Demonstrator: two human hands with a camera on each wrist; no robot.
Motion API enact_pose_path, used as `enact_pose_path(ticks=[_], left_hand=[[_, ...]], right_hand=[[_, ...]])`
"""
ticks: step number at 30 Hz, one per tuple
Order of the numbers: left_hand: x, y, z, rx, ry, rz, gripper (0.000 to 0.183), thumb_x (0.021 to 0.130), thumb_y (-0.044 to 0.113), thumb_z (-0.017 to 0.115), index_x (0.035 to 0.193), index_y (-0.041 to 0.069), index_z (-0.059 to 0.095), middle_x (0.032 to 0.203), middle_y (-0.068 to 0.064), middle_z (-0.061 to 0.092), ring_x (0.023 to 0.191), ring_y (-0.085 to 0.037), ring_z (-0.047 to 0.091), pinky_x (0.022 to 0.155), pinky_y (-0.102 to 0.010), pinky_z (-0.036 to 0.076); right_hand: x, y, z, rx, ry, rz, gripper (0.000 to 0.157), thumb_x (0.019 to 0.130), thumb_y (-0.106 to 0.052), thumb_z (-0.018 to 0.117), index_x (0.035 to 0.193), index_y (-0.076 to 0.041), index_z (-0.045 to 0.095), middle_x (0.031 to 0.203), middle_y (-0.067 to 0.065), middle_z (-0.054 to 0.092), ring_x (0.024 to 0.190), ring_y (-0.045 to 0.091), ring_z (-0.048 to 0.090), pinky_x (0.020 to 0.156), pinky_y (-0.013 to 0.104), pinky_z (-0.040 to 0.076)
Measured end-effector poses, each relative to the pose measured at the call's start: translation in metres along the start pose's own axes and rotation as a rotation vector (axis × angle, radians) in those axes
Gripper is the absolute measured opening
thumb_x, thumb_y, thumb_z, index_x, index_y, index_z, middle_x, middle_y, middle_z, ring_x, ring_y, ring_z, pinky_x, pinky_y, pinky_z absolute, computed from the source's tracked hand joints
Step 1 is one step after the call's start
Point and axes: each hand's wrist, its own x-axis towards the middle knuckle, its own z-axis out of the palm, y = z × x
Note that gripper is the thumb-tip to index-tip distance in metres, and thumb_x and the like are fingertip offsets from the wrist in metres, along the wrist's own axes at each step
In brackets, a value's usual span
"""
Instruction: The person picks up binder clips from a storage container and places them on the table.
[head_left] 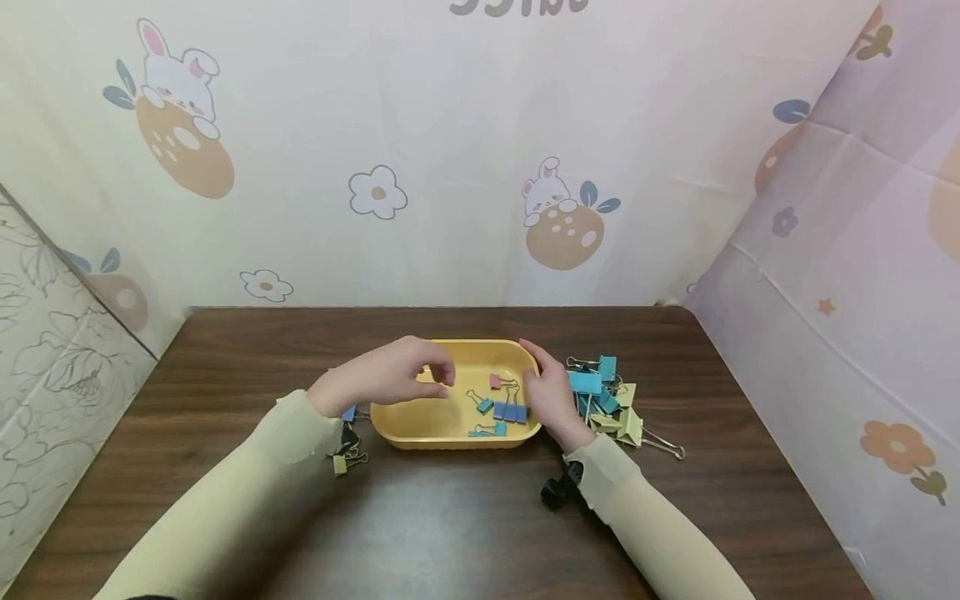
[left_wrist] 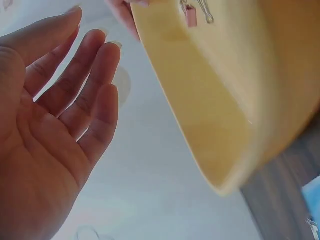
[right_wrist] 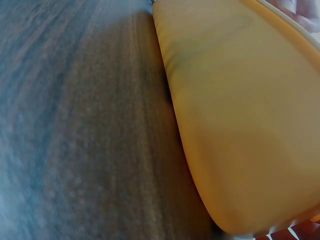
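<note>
A yellow plastic tray (head_left: pixel 420 427) sits on the table with a few small binder clips in its right half. Among them are a blue binder clip (head_left: pixel 511 412), a pink one (head_left: pixel 495 381) and a teal one (head_left: pixel 484 406). My right hand (head_left: pixel 553 396) grips the tray's right end, thumb over the rim. Over the tray's left part hovers my left hand (head_left: pixel 401 371), fingers loosely bent and holding nothing. The left wrist view shows its bare palm (left_wrist: pixel 45 135) beside the tray wall (left_wrist: pixel 185 105). In the right wrist view the tray's outer side (right_wrist: pixel 240 120) fills much of the picture.
Right of the tray lies a pile of teal and yellow binder clips (head_left: pixel 585 382). More clips, including a small yellow one (head_left: pixel 341 464), lie at the left, partly behind my left forearm. A patterned cloth (head_left: pixel 450 250) hangs behind the wooden table (head_left: pixel 420 517).
</note>
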Motion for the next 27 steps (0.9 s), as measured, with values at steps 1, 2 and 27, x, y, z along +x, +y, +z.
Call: enact_pose_path(ticks=[1, 2, 27], left_hand=[[0.006, 0.001, 0.001, 0.002, -0.022, 0.004, 0.009, 0.091, 0.015, 0.074, 0.089, 0.019, 0.066, 0.085, 0.013, 0.063, 0.086, -0.005, 0.061, 0.082, -0.041, 0.053], [0.013, 0.003, 0.002, 0.004, -0.043, 0.006, 0.009, 0.091, 0.015, 0.074, 0.089, 0.019, 0.066, 0.085, 0.013, 0.063, 0.086, -0.005, 0.060, 0.083, -0.040, 0.053], [0.084, -0.005, 0.040, -0.082, -0.221, 0.056, 0.010, 0.089, 0.017, 0.077, 0.089, 0.016, 0.067, 0.084, 0.010, 0.065, 0.080, -0.005, 0.060, 0.076, -0.022, 0.050]], right_hand=[[0.000, 0.000, 0.000, 0.001, 0.000, -0.001, 0.050, 0.101, -0.002, 0.045, 0.148, -0.020, 0.048, 0.147, 0.005, 0.048, 0.126, 0.023, 0.051, 0.104, 0.043, 0.042], [0.000, -0.001, 0.000, 0.002, -0.002, -0.004, 0.050, 0.101, -0.002, 0.044, 0.148, -0.019, 0.047, 0.148, 0.006, 0.047, 0.126, 0.023, 0.051, 0.103, 0.043, 0.043], [-0.002, -0.002, -0.001, -0.028, -0.006, -0.053, 0.049, 0.100, -0.001, 0.045, 0.147, -0.015, 0.048, 0.146, 0.010, 0.049, 0.116, 0.025, 0.056, 0.086, 0.037, 0.051]])
